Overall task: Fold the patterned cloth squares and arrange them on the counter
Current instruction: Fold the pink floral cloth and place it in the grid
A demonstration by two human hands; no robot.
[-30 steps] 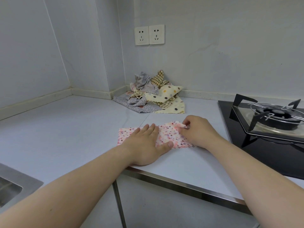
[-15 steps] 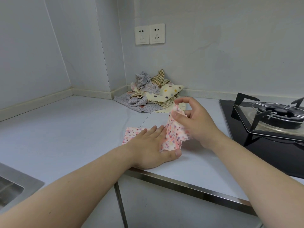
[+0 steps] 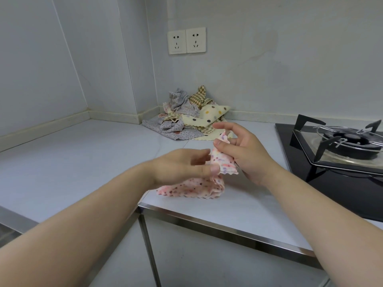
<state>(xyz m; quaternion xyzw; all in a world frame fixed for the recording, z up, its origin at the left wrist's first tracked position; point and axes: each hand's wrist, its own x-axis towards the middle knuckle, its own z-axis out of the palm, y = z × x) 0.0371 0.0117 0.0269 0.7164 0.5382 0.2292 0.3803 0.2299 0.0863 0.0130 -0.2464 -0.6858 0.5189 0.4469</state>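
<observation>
Right hand (image 3: 246, 154) is pinching the pink dotted cloth (image 3: 194, 188) between thumb and fingers, holding one end up off the counter (image 3: 83, 158). The other end is lying near the front edge, under the left hand (image 3: 178, 166). Left hand is hovering, fingers straight and blurred, thumb tip touching the raised fold. Cloth pile (image 3: 186, 119) is sitting in the far corner, stove (image 3: 342, 146) at right.

I see the pink cloth (image 3: 199, 188) as soft matt fabric, like the pile (image 3: 186, 123) behind. The desk (image 3: 83, 158) looks smooth and matt, its trim (image 3: 217, 226) brushed metal. The hob (image 3: 342, 189) is glossy black glass.
</observation>
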